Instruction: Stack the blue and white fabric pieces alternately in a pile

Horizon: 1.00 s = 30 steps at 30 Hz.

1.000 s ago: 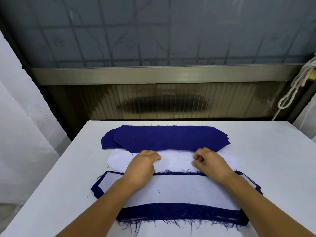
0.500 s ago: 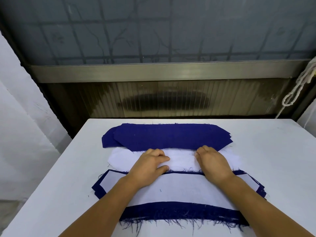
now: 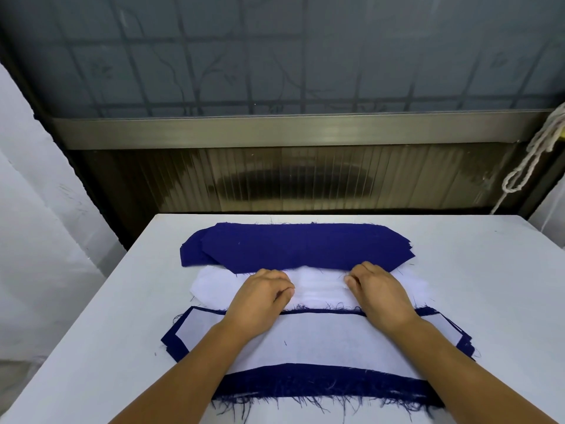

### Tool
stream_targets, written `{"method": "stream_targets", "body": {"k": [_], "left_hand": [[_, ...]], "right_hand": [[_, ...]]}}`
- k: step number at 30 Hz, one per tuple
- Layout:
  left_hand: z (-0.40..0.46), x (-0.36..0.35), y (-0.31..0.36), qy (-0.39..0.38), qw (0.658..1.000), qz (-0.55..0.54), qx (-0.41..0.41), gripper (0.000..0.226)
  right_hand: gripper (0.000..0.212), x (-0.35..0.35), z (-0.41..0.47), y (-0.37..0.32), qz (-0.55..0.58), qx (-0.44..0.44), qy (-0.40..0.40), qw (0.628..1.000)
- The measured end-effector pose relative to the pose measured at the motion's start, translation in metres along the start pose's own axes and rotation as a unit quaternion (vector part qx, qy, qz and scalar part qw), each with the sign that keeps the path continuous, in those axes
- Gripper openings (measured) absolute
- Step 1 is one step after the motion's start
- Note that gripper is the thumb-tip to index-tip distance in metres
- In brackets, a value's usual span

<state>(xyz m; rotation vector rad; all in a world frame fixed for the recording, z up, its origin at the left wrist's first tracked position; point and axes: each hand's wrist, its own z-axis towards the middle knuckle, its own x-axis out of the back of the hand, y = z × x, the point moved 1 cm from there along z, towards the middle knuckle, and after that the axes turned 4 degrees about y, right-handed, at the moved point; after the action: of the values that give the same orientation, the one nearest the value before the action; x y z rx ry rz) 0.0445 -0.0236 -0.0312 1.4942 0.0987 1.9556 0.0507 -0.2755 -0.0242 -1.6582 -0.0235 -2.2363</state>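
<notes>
Currently, a white piece is being picked from the white stack [image 3: 312, 287], which is lying at the middle of the table [image 3: 489, 286], just toward six o'clock of the blue stack [image 3: 293, 247] and partly tucked under its near edge. The left hand [image 3: 260, 298] is being held on the white stack with fingers curled, and cloth is apparently being pinched between thumb and fingers; the right hand [image 3: 379, 292] is being held likewise at three o'clock of it, fingertips bent down onto the white cloth, which is being bunched into small ridges between the two hands. Whether a single layer is being gripped cannot be told. The pile [image 3: 321, 341] is lying nearest the person, at six o'clock, with a white piece on top and blue borders showing around it. By this judgement, the top layer will need separating and lifting cleanly; since white is already topping the pile, a blue piece would seem due first.
</notes>
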Motion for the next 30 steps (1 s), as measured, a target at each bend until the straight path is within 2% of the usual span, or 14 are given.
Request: {"method": "stream_targets", "body": {"k": [3,7,13,18,23,30], "left_hand": [[0.001,-0.001,-0.001,0.002,1.000,0.001,0.010,0.021],[0.001,0.000,-0.002,0.000,1.000,0.006,0.014,0.019],[-0.002,0.001,0.001,0.030,0.998,0.041,0.047,0.019],[-0.005,0.005,0.003,0.056,0.989,0.098,0.096,0.017],[-0.007,0.020,-0.012,0.038,0.981,0.141,0.129,0.013],[-0.016,0.062,-0.047,-0.008,0.978,0.096,0.184,0.019]], "right_hand": [[0.023,0.002,-0.002,-0.001,0.074,-0.005,-0.005,0.997],[0.017,0.003,-0.004,-0.003,0.058,0.038,-0.015,0.997],[0.020,0.002,-0.005,-0.001,0.068,0.032,0.010,0.997],[0.013,0.003,-0.004,0.001,0.079,-0.029,0.008,0.996],[0.010,0.004,-0.005,0.007,0.049,-0.094,0.029,0.994],[0.017,0.014,-0.006,0.011,0.076,-0.095,0.056,0.991]]}}
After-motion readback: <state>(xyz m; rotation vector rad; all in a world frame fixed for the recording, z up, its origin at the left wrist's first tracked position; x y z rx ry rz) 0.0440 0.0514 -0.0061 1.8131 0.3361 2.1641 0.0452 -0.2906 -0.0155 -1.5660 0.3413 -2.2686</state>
